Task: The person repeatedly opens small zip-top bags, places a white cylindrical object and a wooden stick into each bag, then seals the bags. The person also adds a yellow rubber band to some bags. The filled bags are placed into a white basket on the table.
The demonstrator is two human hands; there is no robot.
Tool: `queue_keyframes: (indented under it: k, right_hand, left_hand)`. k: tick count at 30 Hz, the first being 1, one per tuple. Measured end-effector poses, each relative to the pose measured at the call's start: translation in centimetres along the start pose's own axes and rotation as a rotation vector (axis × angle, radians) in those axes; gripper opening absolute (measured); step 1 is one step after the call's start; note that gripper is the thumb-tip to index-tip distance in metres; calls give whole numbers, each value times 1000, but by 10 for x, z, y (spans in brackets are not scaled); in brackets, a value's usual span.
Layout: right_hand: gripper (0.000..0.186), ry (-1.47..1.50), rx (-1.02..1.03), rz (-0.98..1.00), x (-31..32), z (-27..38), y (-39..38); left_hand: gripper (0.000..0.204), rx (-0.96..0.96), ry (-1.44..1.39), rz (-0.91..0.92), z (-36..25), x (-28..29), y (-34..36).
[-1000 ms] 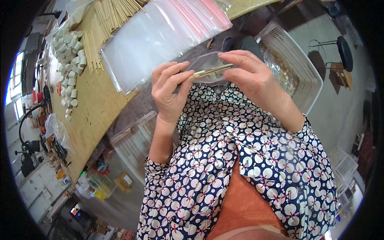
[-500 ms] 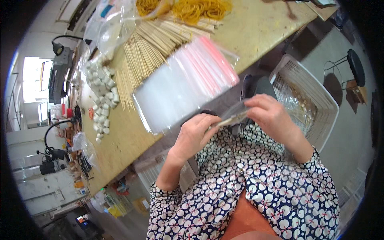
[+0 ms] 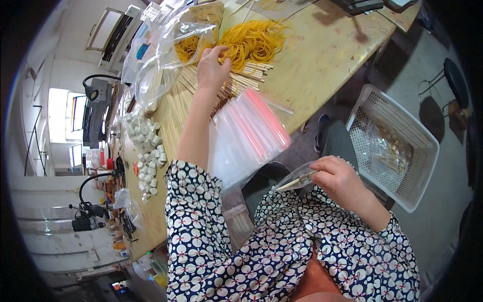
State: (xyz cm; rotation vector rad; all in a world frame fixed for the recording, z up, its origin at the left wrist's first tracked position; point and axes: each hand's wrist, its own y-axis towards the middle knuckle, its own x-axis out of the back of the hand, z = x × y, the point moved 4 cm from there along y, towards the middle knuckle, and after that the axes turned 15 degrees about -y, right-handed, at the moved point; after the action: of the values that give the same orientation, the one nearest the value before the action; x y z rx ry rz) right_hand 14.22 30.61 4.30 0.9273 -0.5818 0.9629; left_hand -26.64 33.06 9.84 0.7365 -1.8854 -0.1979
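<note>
Since the earlier frame, the left hand (image 3: 212, 68) has left the small clear bag (image 3: 297, 177) and reached to the upper centre, fingers curled on yellow rubber bands (image 3: 251, 43). Right hand (image 3: 338, 178) pinches the bag at centre right, its sticks' long axis pointing lower left.

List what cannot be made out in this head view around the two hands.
- Head view: the fingertips of the left hand are hidden behind the hand itself at the rubber bands.
- What the small clear bag in the right hand holds: too small, and glare on the plastic blurs it.
- Contents of the white basket: blurred by crumpled clear plastic.
- The table: its far end is cut off by the picture's upper edge.
</note>
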Motion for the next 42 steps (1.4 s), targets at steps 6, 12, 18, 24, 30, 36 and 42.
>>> queue_keyframes:
  k: [6,12,18,24,30,36,42]
  right_hand:
    - [11,46,-54,-20,0,-7,-5]
    - [12,65,-59,-16,1,-9,0]
    - [12,61,-40,-13,-3,-7,2]
    - [10,53,-42,-9,-8,-7,-1]
    - [10,55,-41,-8,-9,-7,-1]
    - [12,65,-35,-18,-12,-10,-1]
    - [12,44,-16,-16,-12,-6,-1]
  left_hand:
    - [21,250,-211,128,40,-6,26]
    - [17,647,-996,7,46,15,13]
    - [13,662,-1165,-76,39,27,7]
    - [16,665,-1280,-20,32,28,5]
    - [20,722,-1271,4,34,26,-4]
    - [19,703,-1338,16,29,29,-24]
    - [22,772,-1417,152,-27,39,-77]
